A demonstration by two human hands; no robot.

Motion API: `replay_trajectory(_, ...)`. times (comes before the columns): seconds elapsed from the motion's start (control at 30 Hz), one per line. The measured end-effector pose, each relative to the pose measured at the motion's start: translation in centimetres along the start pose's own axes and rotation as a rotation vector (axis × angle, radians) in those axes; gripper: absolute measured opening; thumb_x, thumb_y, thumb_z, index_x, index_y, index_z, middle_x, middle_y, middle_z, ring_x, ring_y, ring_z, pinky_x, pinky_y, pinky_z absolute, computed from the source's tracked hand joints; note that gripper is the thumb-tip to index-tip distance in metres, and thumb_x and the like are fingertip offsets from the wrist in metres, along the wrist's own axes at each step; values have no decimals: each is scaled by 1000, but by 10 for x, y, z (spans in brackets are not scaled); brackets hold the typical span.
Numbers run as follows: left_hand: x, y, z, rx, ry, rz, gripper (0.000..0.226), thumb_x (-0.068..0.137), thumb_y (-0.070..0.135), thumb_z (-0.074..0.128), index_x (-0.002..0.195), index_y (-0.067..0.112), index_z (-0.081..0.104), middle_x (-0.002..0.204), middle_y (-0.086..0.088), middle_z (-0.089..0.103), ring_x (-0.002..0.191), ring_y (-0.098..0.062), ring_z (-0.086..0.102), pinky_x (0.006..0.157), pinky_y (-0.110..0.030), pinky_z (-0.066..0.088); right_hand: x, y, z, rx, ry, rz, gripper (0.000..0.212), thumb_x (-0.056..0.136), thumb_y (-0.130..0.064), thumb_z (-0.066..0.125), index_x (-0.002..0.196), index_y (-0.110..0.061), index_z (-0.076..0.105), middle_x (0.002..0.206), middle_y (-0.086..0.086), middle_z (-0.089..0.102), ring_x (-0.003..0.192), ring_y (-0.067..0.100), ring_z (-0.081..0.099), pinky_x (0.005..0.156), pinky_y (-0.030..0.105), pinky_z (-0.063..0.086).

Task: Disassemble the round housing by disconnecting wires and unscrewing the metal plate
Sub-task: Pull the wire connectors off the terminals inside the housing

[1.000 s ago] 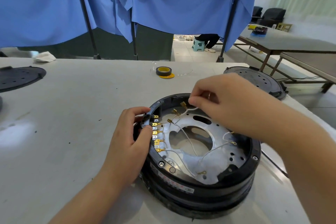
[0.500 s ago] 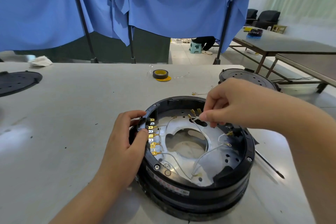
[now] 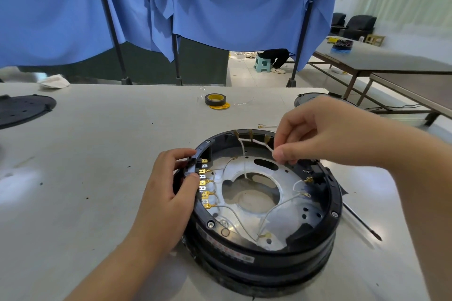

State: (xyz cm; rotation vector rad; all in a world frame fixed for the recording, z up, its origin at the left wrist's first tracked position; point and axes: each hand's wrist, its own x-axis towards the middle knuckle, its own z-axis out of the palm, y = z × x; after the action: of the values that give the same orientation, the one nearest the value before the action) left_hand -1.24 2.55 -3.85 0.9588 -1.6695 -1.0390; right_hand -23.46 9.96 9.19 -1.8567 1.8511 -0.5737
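Smooth grey counter (image 3: 97, 154) carries the round black housing (image 3: 264, 259); left grip (image 3: 171, 193) clasps its rim, right grip (image 3: 308, 139) pinches a thin white wire (image 3: 263, 145) above the shiny metal plate (image 3: 288, 217).

A roll of black tape (image 3: 215, 99) with a yellow core lies near the far edge of the grey worktop (image 3: 97, 154), with a crumpled bit of clear film (image 3: 243, 103) just beside it. A round black perforated cover (image 3: 23, 110) sits at the left edge, and a white rag (image 3: 54, 83) lies at the far left corner. Blue cloth (image 3: 220, 2) hangs on dark poles behind. A small green stool (image 3: 263, 64) stands on the floor beyond, and black chairs (image 3: 354, 24) stand behind other tables (image 3: 391, 61) to the right.
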Motion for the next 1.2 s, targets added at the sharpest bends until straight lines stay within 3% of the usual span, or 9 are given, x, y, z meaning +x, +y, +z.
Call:
replay_trajectory(0.13, -1, 2, 0, 0, 3, -2, 30, 79, 31, 48, 104, 45, 57, 106, 27, 60, 105, -4, 61, 88, -32, 51, -5, 9, -17, 171, 215, -123, 19, 68, -40, 76, 79, -26, 73, 73, -5, 75, 67, 7, 71, 63, 13, 52)
replay_trajectory(0.23, -1, 2, 0, 6, 4, -5, 31, 79, 31, 48, 105, 43, 57, 107, 24, 60, 105, -4, 61, 89, -35, 52, -4, 27, -30, 320, 452, -167, 16, 69, -39, 75, 78, -26, 75, 74, -1, 75, 66, 10, 71, 65, 14, 54)
replay_trajectory(0.4, -2, 4, 0, 16, 1, -13, 33, 78, 30, 47, 108, 40, 57, 112, 17, 60, 107, -8, 61, 92, -41, 52, 8, 74, -38, 435, 896, -8, 7, 81, -25, 75, 76, -25, 70, 71, -6, 74, 65, 7, 70, 66, 16, 57)
replay_trajectory(0.5, -2, 5, 0, 18, 5, -19, 33, 78, 30, 48, 109, 39, 57, 112, 16, 61, 107, -8, 61, 92, -42, 52, 18, 95, -28, 323, 996, 51, 8, 82, -24, 74, 78, -26, 68, 73, -3, 73, 65, 9, 70, 64, 18, 55)
replay_trajectory(0.63, -2, 5, 0, 21, 6, -27, 34, 78, 31, 48, 109, 39, 57, 113, 16, 61, 107, -9, 61, 93, -42, 52, 33, 115, -4, 53, 929, 150, 9, 81, -29, 75, 83, -20, 72, 75, -3, 70, 72, 14, 67, 72, 31, 53)
replay_trajectory(0.8, -3, 5, 0, 22, 10, -27, 33, 78, 30, 49, 109, 39, 58, 113, 17, 62, 107, -9, 62, 94, -44, 51, 44, 121, 15, -103, 818, 188, 13, 77, -35, 77, 74, -26, 69, 68, -14, 65, 68, 0, 60, 65, 23, 46)
replay_trajectory(0.97, -3, 5, 0, 21, 19, -26, 33, 79, 30, 49, 109, 39, 58, 113, 17, 62, 107, -8, 61, 94, -43, 51, 50, 124, 30, -68, 642, 209, 10, 75, -27, 80, 74, -23, 71, 70, -9, 69, 71, 4, 65, 76, 30, 54)
replay_trajectory(1.07, -3, 5, 0, 17, 24, -21, 29, 83, 28, 51, 109, 38, 58, 112, 17, 61, 106, -5, 61, 93, -40, 51, 53, 127, 34, 17, 516, 218, 5, 82, -22, 74, 86, -19, 77, 80, -4, 73, 79, 7, 68, 83, 32, 53)
replay_trajectory(1.2, -2, 2, -1, 44, 21, -17, 33, 94, 8, 53, 111, 35, 58, 113, 16, 61, 106, -5, 60, 93, -38, 51, 52, 131, 35, 51, 398, 257, 17, 89, -25, 66, 100, -17, 77, 90, -4, 74, 89, 10, 67, 82, 28, 49)
